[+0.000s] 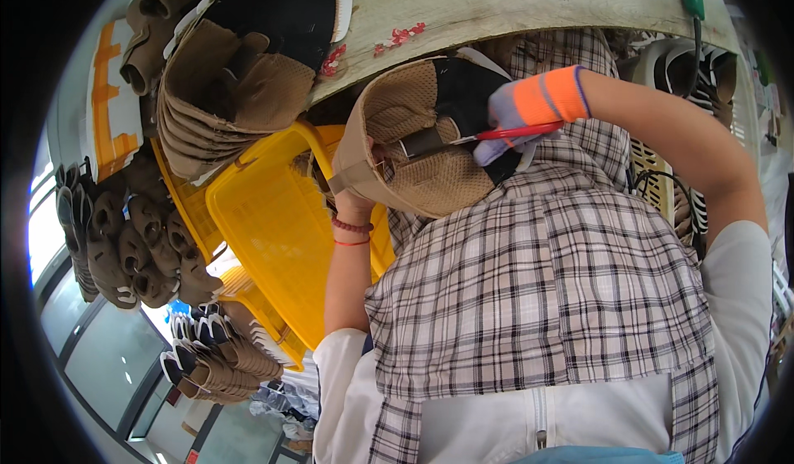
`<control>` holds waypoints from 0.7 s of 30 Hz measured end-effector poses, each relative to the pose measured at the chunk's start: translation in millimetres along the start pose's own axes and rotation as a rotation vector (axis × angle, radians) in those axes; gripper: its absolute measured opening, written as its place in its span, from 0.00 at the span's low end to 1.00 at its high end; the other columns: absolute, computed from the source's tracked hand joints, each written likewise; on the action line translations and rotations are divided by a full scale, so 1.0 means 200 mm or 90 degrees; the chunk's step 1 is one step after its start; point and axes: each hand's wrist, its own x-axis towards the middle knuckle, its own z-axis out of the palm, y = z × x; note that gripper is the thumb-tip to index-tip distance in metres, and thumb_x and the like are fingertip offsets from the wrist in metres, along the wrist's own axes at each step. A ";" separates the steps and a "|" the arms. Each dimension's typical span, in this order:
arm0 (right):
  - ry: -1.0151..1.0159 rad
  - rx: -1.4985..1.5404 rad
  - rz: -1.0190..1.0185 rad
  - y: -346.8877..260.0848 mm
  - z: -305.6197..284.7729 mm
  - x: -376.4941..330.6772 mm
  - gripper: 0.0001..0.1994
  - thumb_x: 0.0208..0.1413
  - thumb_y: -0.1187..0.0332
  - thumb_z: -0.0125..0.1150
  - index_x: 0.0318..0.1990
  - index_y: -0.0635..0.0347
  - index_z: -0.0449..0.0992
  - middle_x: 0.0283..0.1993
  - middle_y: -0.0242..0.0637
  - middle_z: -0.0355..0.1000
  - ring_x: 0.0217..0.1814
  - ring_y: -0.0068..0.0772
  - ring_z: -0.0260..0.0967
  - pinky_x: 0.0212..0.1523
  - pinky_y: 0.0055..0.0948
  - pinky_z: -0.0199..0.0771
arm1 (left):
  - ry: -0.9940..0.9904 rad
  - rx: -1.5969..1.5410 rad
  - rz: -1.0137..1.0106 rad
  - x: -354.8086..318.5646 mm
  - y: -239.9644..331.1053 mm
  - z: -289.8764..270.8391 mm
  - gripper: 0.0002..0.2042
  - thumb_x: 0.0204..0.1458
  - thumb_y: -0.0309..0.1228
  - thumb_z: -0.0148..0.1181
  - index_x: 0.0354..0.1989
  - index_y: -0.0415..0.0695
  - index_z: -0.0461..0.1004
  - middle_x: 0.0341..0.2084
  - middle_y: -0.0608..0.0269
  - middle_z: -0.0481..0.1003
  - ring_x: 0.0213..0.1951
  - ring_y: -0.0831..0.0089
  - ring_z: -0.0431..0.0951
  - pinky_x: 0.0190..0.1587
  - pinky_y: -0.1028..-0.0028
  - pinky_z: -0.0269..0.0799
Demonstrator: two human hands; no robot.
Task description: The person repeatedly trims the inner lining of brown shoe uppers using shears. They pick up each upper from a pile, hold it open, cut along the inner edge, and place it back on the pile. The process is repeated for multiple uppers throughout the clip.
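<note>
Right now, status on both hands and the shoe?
Left hand grips tan shoe from below. Right hand, gloved, holds red-handled scissors at the shoe's opening. Yellow crates close on the left, not blocking.

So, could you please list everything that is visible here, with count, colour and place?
shoe upper: one, tan mesh with black, centre, held up
scissors: one pair, red handles, at the shoe upper
crates: several, yellow, left of centre
stacked shoe uppers: many, tan, upper left and lower left
workbench: one, pale wood, top
checked apron: one, brown-white, centre
left hand: bare, red bracelets, under the shoe upper
right hand: grey-orange glove, gripping the scissors
</note>
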 end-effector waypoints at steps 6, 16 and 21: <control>-0.133 0.300 0.021 0.18 0.01 -0.05 0.41 0.53 0.29 0.40 0.30 0.67 0.77 0.18 0.33 0.63 0.20 0.28 0.65 0.26 0.30 0.77 | -0.034 0.171 0.114 0.06 -0.07 0.05 0.15 0.52 0.32 0.64 0.44 0.36 0.73 0.36 0.65 0.73 0.38 0.73 0.71 0.42 0.73 0.68; -0.204 0.376 -0.084 0.35 -0.06 0.03 0.45 0.51 0.25 0.37 0.35 0.68 0.77 0.18 0.32 0.62 0.18 0.26 0.63 0.26 0.33 0.77 | -0.073 -0.004 0.045 0.03 -0.03 0.10 0.19 0.53 0.35 0.64 0.51 0.43 0.72 0.44 0.70 0.73 0.43 0.79 0.72 0.42 0.76 0.72; -0.139 0.273 -0.090 0.30 -0.13 0.03 0.42 0.51 0.27 0.41 0.35 0.66 0.78 0.16 0.30 0.60 0.17 0.25 0.62 0.26 0.32 0.77 | -0.050 0.074 0.047 0.05 -0.04 0.09 0.16 0.56 0.34 0.62 0.51 0.44 0.73 0.44 0.70 0.74 0.44 0.76 0.72 0.46 0.74 0.70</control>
